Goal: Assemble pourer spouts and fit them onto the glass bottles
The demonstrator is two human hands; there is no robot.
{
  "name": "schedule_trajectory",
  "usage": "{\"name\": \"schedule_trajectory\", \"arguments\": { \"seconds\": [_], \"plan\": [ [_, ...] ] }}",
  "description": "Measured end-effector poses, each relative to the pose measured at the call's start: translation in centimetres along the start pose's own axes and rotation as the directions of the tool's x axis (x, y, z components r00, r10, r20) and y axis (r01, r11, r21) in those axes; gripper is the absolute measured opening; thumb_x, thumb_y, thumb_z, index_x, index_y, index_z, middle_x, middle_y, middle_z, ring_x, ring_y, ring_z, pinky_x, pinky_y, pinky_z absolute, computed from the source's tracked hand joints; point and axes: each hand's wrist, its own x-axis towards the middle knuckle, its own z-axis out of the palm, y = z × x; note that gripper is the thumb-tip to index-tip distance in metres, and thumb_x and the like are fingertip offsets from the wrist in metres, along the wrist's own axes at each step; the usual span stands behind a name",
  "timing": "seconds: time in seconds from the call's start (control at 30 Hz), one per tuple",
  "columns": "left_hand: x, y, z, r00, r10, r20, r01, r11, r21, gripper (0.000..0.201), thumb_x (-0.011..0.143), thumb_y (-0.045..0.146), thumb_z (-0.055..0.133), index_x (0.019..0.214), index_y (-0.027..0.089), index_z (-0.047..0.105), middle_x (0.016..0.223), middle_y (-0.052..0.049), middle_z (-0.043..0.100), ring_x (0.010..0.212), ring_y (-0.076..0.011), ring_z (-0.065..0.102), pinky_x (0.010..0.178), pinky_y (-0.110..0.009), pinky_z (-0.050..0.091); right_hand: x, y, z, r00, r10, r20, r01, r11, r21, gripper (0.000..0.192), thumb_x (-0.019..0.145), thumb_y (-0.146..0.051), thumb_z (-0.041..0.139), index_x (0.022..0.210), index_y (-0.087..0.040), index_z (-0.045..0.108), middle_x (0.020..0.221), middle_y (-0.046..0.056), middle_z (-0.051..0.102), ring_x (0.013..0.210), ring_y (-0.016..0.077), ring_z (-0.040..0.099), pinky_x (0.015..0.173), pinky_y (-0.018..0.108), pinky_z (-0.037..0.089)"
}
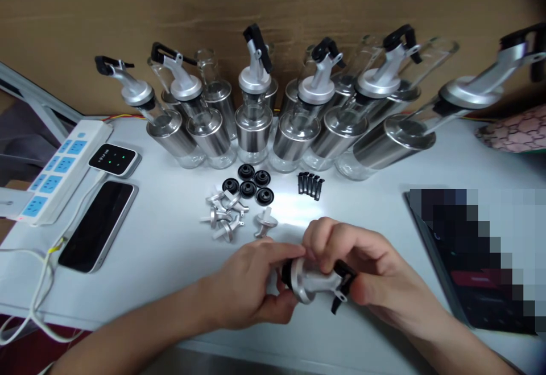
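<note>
Both hands hold one silver pour spout [309,283] low over the front of the table. My left hand [256,284] grips its black stopper end, thumb and fingers closed around it. With thumb and fingers, my right hand [367,267] pinches the black flip lever [343,275] at the other end. Just beyond my hands lie a loose silver spout [265,222] and a small pile of silver spouts [228,224]. Several round black stoppers [247,189] sit behind the pile. A row of small black levers [310,185] lies to their right.
Several glass and steel bottles [255,127] stand along the back, the front row fitted with spouts. On the left are a power strip [63,164], a small black-topped device [114,159], a phone [99,227] and white cables [45,275]. A dark flat object [469,272] lies right.
</note>
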Motion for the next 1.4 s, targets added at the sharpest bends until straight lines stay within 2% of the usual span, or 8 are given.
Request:
{"name": "schedule_trajectory", "arguments": {
  "seconds": [0.27,0.4,0.77,0.83,0.97,1.13,1.3,1.4],
  "plan": [
    [0.2,0.0,-0.4,0.997,0.034,-0.076,-0.028,0.996,0.081,0.042,0.094,0.02,0.047,0.134,0.026,0.036,0.082,-0.002,0.065,0.066,-0.0142,0.06,0.069,-0.029,0.051,0.7,-0.3,0.8,0.966,0.215,-0.143,-0.145,0.911,0.387,0.03,0.079,-0.052,0.069,0.08,-0.023,0.059,0.104,0.006,0.068,0.096,0.0207,0.063,0.084,0.036,0.049],
    [0.2,-0.2,-0.5,0.996,0.024,-0.08,-0.016,0.995,0.099,0.036,0.095,0.021,0.045,0.13,0.024,0.037,0.083,-0.004,0.064,0.066,-0.0138,0.059,0.066,-0.027,0.05,0.8,-0.6,0.7,0.969,0.198,-0.148,-0.101,0.864,0.494,0.03,0.078,-0.051,0.071,0.083,-0.024,0.06,0.085,0.003,0.065,0.078,0.0158,0.061,0.066,0.028,0.05],
    [1.3,0.3,-2.1,0.961,0.027,-0.276,0.036,0.975,0.221,0.025,0.093,0.013,0.047,0.115,0.023,0.049,0.093,-0.004,0.062,0.086,-0.016,0.06,0.077,-0.028,0.049,0.9,-0.1,1.1,0.958,0.192,-0.211,-0.109,0.93,0.35,0.039,0.078,-0.046,0.067,0.061,-0.015,0.052,0.057,-0.002,0.042,0.049,0.0075,0.038,0.044,0.021,0.022],
    [1.9,-0.2,-3.1,0.887,0.139,-0.441,-0.007,0.958,0.287,0.028,0.09,0.014,0.052,0.116,0.023,0.05,0.104,-0.006,0.057,0.099,-0.0178,0.056,0.085,-0.03,0.047,0.8,0.0,1.1,0.958,0.206,-0.197,-0.124,0.925,0.36,0.032,0.077,-0.045,0.068,0.071,-0.017,0.054,0.061,-0.003,0.045,0.047,0.0066,0.039,0.042,0.02,0.02],
    [3.4,-1.9,-7.0,0.589,0.323,-0.74,0.003,0.916,0.402,0.041,0.081,0.019,0.066,0.116,0.025,0.046,0.113,-0.005,0.049,0.106,-0.018,0.051,0.089,-0.032,0.044,0.8,-0.4,1.0,0.96,0.182,-0.213,-0.095,0.927,0.364,0.03,0.074,-0.044,0.07,0.08,-0.02,0.053,0.063,-0.005,0.049,0.043,0.0056,0.039,0.041,0.019,0.023],
    [5.6,-1.5,-12.2,0.409,0.555,-0.725,-0.052,0.807,0.588,0.041,0.077,0.031,0.072,0.109,0.024,0.048,0.112,-0.003,0.046,0.104,-0.0201,0.052,0.084,-0.036,0.045,0.9,-0.7,1.2,0.935,0.204,-0.291,-0.151,0.969,0.194,0.04,0.076,-0.053,0.066,0.069,-0.017,0.05,0.048,-0.005,0.045,0.039,0.0051,0.034,0.042,0.02,0.017],
    [5.4,0.6,-10.1,0.412,0.718,-0.562,-0.233,0.679,0.697,0.035,0.079,0.022,0.065,0.112,0.026,0.053,0.108,0.0,0.049,0.098,-0.0173,0.054,0.082,-0.036,0.047,0.8,-1.1,0.0,0.842,-0.078,-0.534,0.028,0.995,-0.1,0.041,0.074,-0.055,0.072,0.075,-0.018,0.054,0.055,-0.005,0.046,0.05,0.0086,0.041,0.046,0.021,0.027],
    [3.0,1.0,-5.6,0.769,0.569,-0.29,-0.342,0.75,0.566,0.027,0.082,0.012,0.054,0.108,0.021,0.052,0.094,-0.006,0.057,0.084,-0.018,0.061,0.073,-0.033,0.054,0.8,-3.0,-2.5,0.564,-0.447,-0.694,0.172,0.886,-0.431,0.036,0.071,-0.04,0.079,0.093,-0.023,0.057,0.085,-0.001,0.055,0.074,0.0116,0.048,0.061,0.023,0.039]
  ]
}}
